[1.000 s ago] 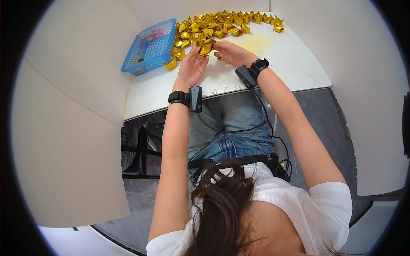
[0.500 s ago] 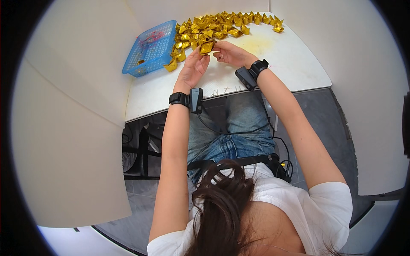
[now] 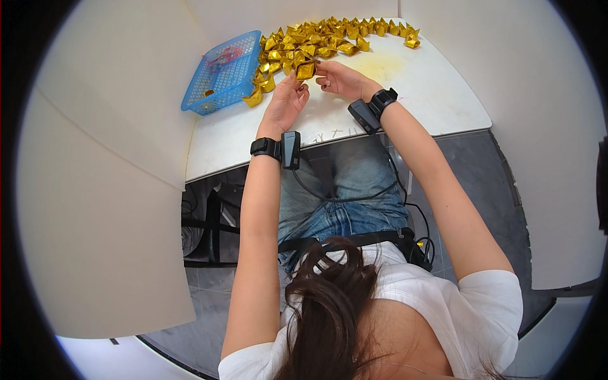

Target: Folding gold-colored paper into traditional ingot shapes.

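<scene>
Between my two hands is a gold foil paper ingot [image 3: 306,70], held just above the white table. My left hand [image 3: 286,104] pinches its left end with the fingertips. The fingers of my right hand [image 3: 342,79] grip its right end; a ring shows on one of them. Right behind it spreads a pile of similar gold paper ingots [image 3: 310,39], several of them in a row toward the far right. Part of the pile is covered by my hands and the held piece.
A blue plastic basket [image 3: 238,87] stands left of the pile, with pinkish-red strands [image 3: 227,56] inside. The white table [image 3: 437,95] has a curved right corner. Pale partitions rise on both sides. Black cables [image 3: 342,197] run from my wrist devices across my lap.
The ingot has tilted in my fingers, so a flatter face now shows. My left fingers have curled slightly more. The pile and basket stay where they were.
</scene>
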A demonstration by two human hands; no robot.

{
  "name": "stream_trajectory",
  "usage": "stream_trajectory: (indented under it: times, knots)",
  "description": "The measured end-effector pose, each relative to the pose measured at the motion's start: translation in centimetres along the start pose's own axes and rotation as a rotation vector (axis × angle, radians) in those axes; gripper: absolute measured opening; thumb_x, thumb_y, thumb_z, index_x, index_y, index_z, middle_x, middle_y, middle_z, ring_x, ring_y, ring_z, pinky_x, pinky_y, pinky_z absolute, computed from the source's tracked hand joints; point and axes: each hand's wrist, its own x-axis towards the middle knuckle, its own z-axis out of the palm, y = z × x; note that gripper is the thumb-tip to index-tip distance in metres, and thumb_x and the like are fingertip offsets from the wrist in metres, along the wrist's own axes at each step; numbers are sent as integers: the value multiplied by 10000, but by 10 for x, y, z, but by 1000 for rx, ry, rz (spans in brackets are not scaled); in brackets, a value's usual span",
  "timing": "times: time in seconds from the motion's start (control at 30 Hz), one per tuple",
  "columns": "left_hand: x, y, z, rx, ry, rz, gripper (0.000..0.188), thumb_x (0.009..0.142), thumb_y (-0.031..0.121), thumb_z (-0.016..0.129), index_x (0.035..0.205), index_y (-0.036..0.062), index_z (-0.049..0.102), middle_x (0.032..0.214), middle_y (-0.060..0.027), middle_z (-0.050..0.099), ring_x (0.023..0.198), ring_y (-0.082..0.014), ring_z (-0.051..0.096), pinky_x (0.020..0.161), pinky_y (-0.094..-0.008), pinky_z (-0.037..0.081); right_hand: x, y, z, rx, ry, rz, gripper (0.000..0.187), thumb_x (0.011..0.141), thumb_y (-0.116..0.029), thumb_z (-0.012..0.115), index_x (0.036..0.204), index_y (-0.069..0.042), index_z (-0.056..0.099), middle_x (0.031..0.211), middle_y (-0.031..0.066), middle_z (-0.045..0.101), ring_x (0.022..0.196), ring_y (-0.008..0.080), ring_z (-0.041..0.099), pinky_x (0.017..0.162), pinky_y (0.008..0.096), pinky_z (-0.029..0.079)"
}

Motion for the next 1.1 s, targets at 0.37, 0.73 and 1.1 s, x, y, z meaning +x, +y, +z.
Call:
stream_trajectory:
  times: [0.37,0.73,1.1]
  knots:
    - [0,4,6,-33,36,-59,275,921,256,529,1105,54,510,935,-26,570,829,-133,551,710,-221,508,-2,-1,1,1,-5,2,188,932,-309,472,1040,-167,532,880,-97,538,691,27,455,661,184,400]
    - [-2,4,15,67,53,-119,299,895,253,567,1134,88,500,986,-12,604,837,-138,588,732,-260,517,-7,-2,6,-22,-2,-48,128,887,-263,570,982,-179,551,870,-115,539,709,18,474,667,183,409]
    - [5,-4,10,267,110,33,379,827,69,545,1188,58,433,1034,-52,549,949,-161,555,823,-339,510,3,1,-5,-117,-9,-81,187,852,-194,605,1021,-159,532,867,-100,543,722,7,475,677,182,404]
